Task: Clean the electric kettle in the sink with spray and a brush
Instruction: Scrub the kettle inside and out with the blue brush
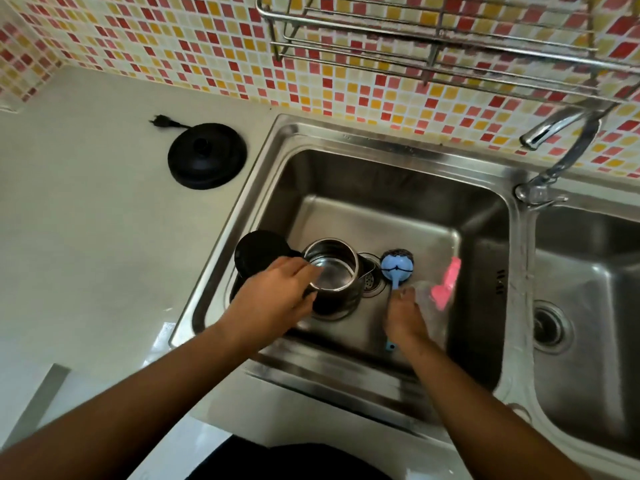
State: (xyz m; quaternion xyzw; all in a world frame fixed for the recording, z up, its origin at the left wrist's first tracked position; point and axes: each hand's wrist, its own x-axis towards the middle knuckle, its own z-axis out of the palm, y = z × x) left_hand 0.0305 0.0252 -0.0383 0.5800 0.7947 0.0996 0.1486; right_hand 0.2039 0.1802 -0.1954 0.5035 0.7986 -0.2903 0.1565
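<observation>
A steel electric kettle (334, 271) stands upright in the left sink basin (381, 188), its black lid (258, 251) flipped open to the left. My left hand (273, 296) grips the kettle at its rim, on the handle side. A blue brush (397, 265) with a dark scrubbing head lies on the basin floor just right of the kettle, its handle running under my right hand (403, 317). That hand is closed on a clear spray bottle (445, 285) with a pink trigger, which is blurred.
The kettle's black base (207, 155) with its plug sits on the white counter to the left. A faucet (561, 133) stands at the back right, between this basin and a second basin (588, 271). A wire rack (450, 36) hangs above on the tiled wall.
</observation>
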